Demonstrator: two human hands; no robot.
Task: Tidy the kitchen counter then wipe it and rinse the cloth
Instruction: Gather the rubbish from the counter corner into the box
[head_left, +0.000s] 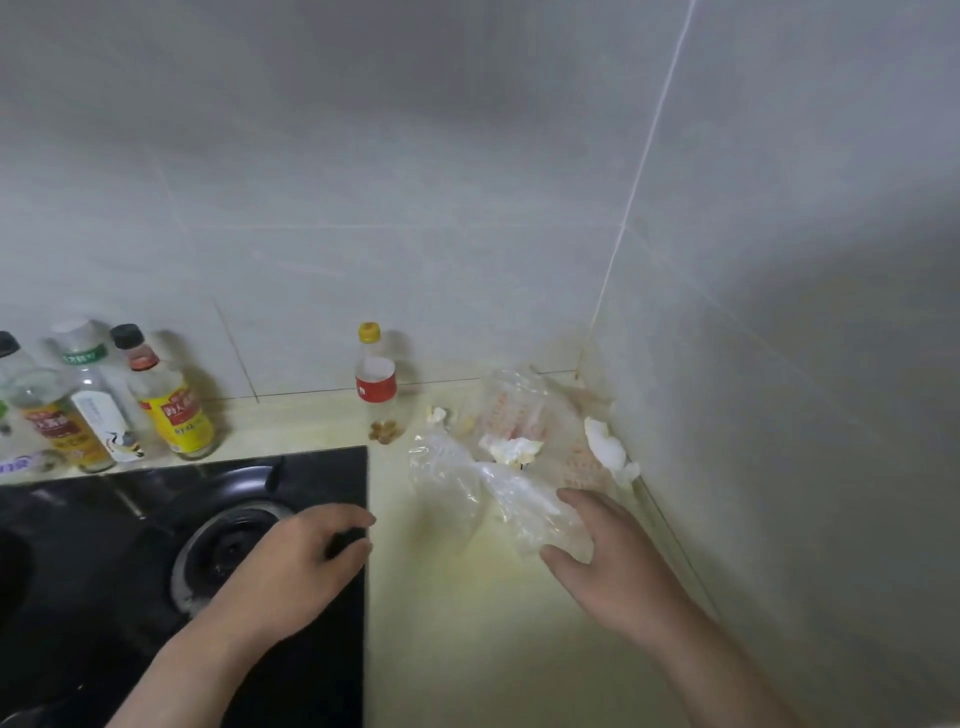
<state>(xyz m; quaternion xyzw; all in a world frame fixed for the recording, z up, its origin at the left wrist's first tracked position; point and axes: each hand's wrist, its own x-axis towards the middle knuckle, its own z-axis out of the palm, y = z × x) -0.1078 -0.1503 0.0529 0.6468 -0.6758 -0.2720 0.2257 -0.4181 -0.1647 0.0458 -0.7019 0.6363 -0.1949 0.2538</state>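
Clear plastic bags (498, 483) lie crumpled on the pale yellow counter (467, 623) in the corner, with crumpled white tissue (511, 449) on them and more white tissue (608, 447) against the right wall. My right hand (608, 551) reaches over the near end of one bag, fingers spread and thumb under its edge, touching it. My left hand (301, 556) hovers over the black gas stove (182, 571) at its right edge, fingers loosely curled and holding nothing. A small bottle (375, 384) with a yellow cap and red label stands by the back wall.
Several condiment bottles (171, 400) stand in a row behind the stove at the left. Small brown scraps (385, 431) lie at the foot of the yellow-capped bottle. Tiled walls close the corner at the back and right.
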